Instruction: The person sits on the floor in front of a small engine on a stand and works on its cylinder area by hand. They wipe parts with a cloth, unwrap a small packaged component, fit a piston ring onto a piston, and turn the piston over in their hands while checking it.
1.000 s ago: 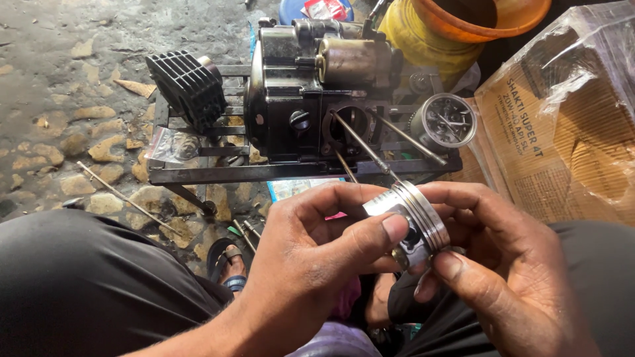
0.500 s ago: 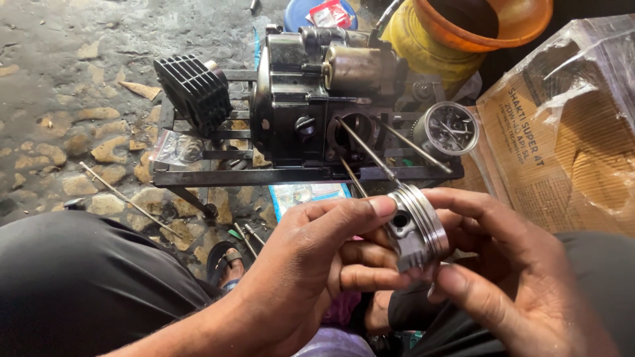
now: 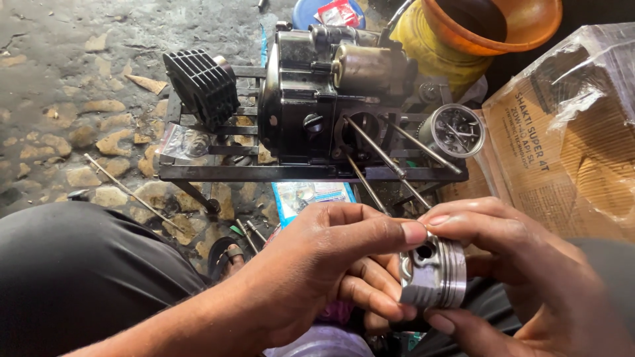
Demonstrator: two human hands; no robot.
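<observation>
In the lower right of the frame, both hands are closed together on one silver piston (image 3: 433,272). The left hand (image 3: 317,271) presses its thumb on the top edge of the piston and its fingers support it from the left side. The right hand (image 3: 522,277) holds the piston from the right, with fingers above and the thumb below. The piston lies on its side, and one round pin hole shows toward the camera.

Above the hands, in the upper middle, one black engine block (image 3: 317,99) stands on a metal frame (image 3: 264,173). Four long studs (image 3: 387,158) come out of it toward the hands. One black finned cylinder (image 3: 202,86) lies on the frame at the left. One cardboard box (image 3: 549,145) is at the right edge, and one orange bowl (image 3: 522,26) is at the top right.
</observation>
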